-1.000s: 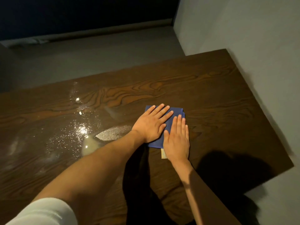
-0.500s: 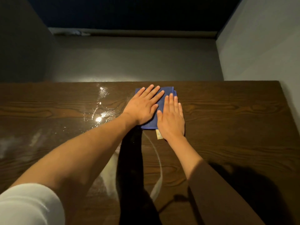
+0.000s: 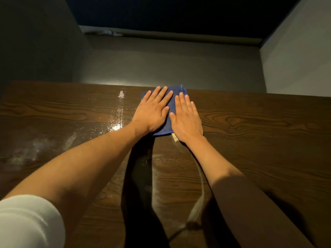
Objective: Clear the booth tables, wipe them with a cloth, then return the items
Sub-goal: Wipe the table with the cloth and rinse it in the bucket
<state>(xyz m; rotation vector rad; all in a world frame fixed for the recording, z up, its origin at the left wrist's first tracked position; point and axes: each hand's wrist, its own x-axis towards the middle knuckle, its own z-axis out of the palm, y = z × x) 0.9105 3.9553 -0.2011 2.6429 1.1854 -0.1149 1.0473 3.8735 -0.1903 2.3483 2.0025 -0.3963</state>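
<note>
Now I am in the wiping step: my left hand (image 3: pixel 152 113) and right hand (image 3: pixel 186 120) press flat on the blue cloth (image 3: pixel 172 104), fingers straight and slightly apart, gripping nothing. It lies at the far edge of the bench (image 3: pixel 259 140). No items stand on it, so clearing looks done; wet streaks (image 3: pixel 117 122) to the left suggest wiping remains, then returning the items. Compared with half a second ago, the cloth has slid farther from me, up to that far edge.
</note>
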